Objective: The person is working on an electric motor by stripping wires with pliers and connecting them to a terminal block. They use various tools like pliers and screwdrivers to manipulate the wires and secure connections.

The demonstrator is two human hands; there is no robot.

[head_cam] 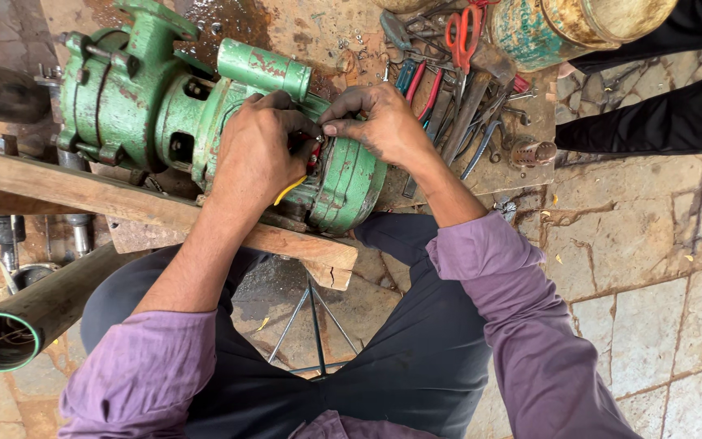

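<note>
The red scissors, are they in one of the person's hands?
No, the red scissors lie among the tools, while both hands work on the green pump.

1. No screens, no signs, no printed labels visible anywhere.
2. Only container of the package kind: a cylindrical metal can (566, 28) at the top right edge, lying tilted, teal paint worn and rusty, with a yellowish-tan band at its end; cut off by the frame.
3. It sits just beside the pile of hand tools (457, 89), touching or overlapping them; exact contact cannot be told.
</note>
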